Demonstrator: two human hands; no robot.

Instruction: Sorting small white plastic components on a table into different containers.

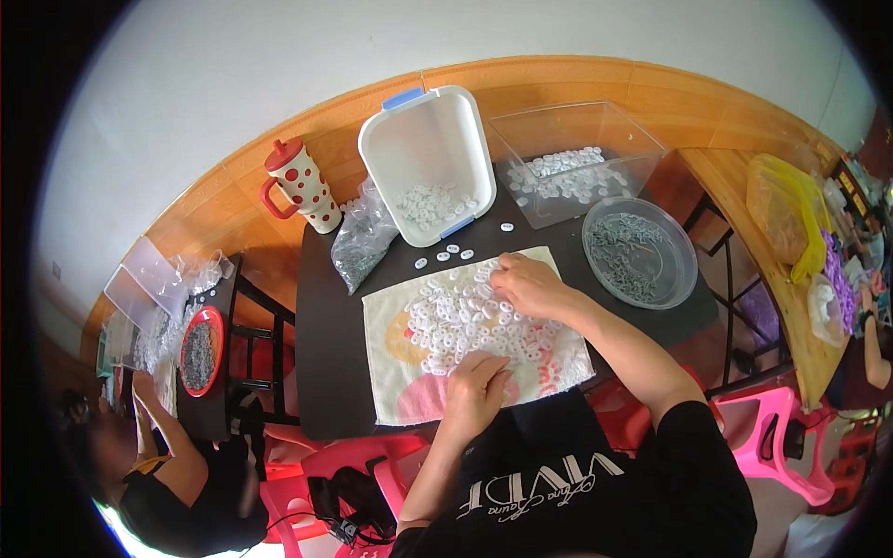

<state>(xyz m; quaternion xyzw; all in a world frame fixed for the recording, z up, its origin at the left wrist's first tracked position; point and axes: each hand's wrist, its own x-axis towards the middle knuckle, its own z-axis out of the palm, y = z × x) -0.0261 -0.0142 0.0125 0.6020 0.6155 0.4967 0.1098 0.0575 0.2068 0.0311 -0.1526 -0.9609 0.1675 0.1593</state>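
Note:
A pale patterned towel (386,349) lies on the dark table, with a spread of small white oval plastic pieces (446,321) on it. At the near edge of the spread, my left hand (476,389) is closed in a pinch, and what is in its fingertips is too small to make out. My right hand (530,286) reaches to the far right part of the pieces. Its fingers are bent and drawn together among them; whether a piece is between them is hidden. Several more ovals (443,256) sit in a loose group on the bare table beyond the towel.
A white tub (372,139) holding small pieces stands tilted behind the towel, beside a plastic bag (363,232) and a dotted tumbler (305,191). Right are a clear box (581,116) of white ovals and a round tray (684,279) of grey metal parts. A co-worker (177,465) sits left.

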